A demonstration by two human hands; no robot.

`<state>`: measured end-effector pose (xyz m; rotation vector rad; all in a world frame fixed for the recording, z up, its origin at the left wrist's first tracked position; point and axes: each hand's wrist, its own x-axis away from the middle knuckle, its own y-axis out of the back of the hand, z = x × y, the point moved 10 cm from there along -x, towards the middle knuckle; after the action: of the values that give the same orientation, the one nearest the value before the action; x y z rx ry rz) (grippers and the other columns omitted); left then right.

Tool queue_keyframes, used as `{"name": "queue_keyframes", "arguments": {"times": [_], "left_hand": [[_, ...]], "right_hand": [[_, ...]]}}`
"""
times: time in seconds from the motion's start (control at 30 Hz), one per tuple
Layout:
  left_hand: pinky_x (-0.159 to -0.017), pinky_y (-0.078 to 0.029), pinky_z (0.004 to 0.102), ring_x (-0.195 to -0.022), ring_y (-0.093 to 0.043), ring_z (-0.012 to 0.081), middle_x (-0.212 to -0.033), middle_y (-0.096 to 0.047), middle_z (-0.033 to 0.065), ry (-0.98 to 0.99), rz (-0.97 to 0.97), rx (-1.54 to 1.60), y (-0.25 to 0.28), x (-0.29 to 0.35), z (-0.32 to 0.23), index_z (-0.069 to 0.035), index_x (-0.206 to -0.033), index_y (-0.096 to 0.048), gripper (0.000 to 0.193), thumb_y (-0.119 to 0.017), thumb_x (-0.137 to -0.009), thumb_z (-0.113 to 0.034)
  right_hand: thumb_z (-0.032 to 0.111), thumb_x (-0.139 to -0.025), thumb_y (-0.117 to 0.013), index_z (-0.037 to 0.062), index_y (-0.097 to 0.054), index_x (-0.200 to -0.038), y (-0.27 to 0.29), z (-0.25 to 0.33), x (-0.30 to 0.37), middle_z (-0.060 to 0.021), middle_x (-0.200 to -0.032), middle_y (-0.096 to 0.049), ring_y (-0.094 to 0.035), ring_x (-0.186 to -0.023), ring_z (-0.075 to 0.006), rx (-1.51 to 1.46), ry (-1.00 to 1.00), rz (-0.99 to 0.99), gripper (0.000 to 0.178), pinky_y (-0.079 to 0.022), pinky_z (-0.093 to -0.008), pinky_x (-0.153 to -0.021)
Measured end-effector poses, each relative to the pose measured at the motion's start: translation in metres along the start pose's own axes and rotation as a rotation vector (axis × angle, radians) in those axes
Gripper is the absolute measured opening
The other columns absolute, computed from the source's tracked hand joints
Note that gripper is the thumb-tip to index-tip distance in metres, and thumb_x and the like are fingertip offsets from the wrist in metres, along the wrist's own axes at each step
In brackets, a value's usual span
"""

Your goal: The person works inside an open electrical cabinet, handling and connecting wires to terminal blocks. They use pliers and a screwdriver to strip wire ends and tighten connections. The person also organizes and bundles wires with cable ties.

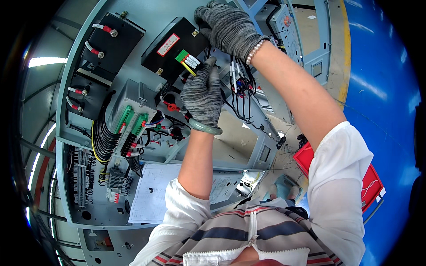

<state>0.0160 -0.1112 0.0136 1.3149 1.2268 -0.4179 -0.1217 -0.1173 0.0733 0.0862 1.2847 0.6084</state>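
Note:
Grey knitted gloves cover both hands. My left hand (pixel 202 99) is closed at the lower right edge of a black box (pixel 171 57). Its fingers pinch wires that come out of a green plug-in terminal block (pixel 181 56). These wires carry white marker sleeves (pixel 191 61), and a yellow wire (pixel 188 68) lies beside them. Above and to the right, my right hand (pixel 230 31) curls its fingers at the box's right edge; whatever they hold is hidden. A red-bordered white label (pixel 168 44) is stuck on the box. Black wires (pixel 239 99) hang below my right hand.
At left are black modules (pixel 113 44) with red-sleeved cable lugs and a grey metal unit (pixel 137 99) with green terminals and bundled black wires. Drawing sheets (pixel 153 195) lie on the light-blue cabinet frame (pixel 97 141). A red tray (pixel 306 157) stands to the right.

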Motion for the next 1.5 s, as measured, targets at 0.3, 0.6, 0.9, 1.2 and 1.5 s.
{"name": "queue_keyframes", "arguments": {"times": [0.3,0.6,0.9,1.2,1.5], "left_hand": [[-0.070,-0.050,0.0339,-0.075,-0.064,0.0259,-0.083,-0.067,0.0130,0.029,-0.005,0.009,-0.004,0.001,0.008,-0.007,-0.103,-0.067,0.021,-0.061,-0.084,-0.016],[-0.071,-0.051,0.0361,-0.076,-0.064,0.0283,-0.085,-0.065,0.0162,0.060,-0.053,0.038,-0.007,0.005,0.016,-0.008,-0.102,-0.068,0.022,-0.061,-0.085,-0.020],[-0.078,-0.048,0.0283,-0.083,-0.063,0.0171,-0.090,-0.068,0.0113,0.123,-0.002,0.063,-0.009,0.004,0.016,-0.004,-0.104,-0.067,0.022,-0.063,-0.086,-0.015],[-0.077,-0.048,0.0282,-0.082,-0.063,0.0159,-0.090,-0.068,0.0103,0.114,-0.003,0.076,-0.008,0.004,0.016,-0.004,-0.102,-0.068,0.020,-0.064,-0.085,-0.014],[-0.077,-0.048,0.0284,-0.081,-0.063,0.0159,-0.090,-0.068,0.0108,0.105,-0.007,0.060,-0.008,0.004,0.019,-0.001,-0.102,-0.067,0.022,-0.066,-0.084,-0.013]], "right_hand": [[0.016,-0.078,-0.059,0.0059,-0.055,-0.086,0.012,-0.011,0.016,-0.0201,-0.082,-0.058,-0.058,-0.083,-0.0366,-0.284,-0.100,-0.120,0.014,-0.045,-0.0447,-0.073],[0.006,-0.090,-0.050,0.0031,-0.046,-0.085,-0.012,-0.027,0.061,-0.0056,-0.076,-0.059,-0.056,-0.071,-0.0099,-1.090,-0.404,0.024,0.006,-0.048,-0.0261,-0.062],[0.006,-0.086,-0.055,0.0006,-0.051,-0.098,-0.023,-0.026,0.060,-0.0083,-0.084,-0.063,-0.061,-0.079,-0.0140,-1.091,-0.326,0.179,0.014,-0.050,-0.0266,-0.072],[-0.002,-0.078,-0.058,0.0016,-0.051,-0.095,-0.009,-0.017,0.059,-0.0071,-0.082,-0.061,-0.059,-0.078,-0.0141,-0.856,-0.231,0.101,0.019,-0.049,-0.0270,-0.072],[-0.002,-0.079,-0.057,0.0019,-0.050,-0.094,-0.003,-0.008,0.060,-0.0055,-0.082,-0.059,-0.058,-0.079,-0.0130,-0.776,-0.228,0.113,0.017,-0.049,-0.0271,-0.072]]}}
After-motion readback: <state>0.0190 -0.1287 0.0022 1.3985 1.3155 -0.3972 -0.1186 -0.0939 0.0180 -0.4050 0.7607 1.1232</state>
